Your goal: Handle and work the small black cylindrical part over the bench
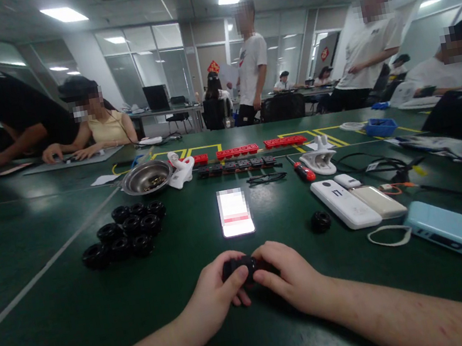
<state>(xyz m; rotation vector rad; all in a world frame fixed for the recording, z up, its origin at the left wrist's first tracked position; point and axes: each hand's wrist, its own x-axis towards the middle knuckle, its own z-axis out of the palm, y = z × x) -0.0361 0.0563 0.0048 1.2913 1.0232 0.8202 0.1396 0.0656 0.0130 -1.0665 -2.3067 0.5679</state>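
Near the front of the green table (259, 335), both of my hands meet around a small black cylindrical part (242, 265). My left hand (221, 282) is closed around it, thumb across the front. At its right end, the fingers of my right hand (286, 270) pinch it; much of the part is hidden by my fingers. Just beyond lies a phone with a lit screen (235, 214). A group of black ringed, wheel-like parts (118, 231) sits to the left, and a similar single black part (320, 221) stands to the right.
Farther back are a metal bowl (146, 176) with small brass-coloured pieces, red strips (237, 151), a row of black parts (236, 166), glasses (266, 178) and a red screwdriver (302, 171). Power banks (346, 203), a blue case (446, 227) and cables lie right. Other people work beyond.
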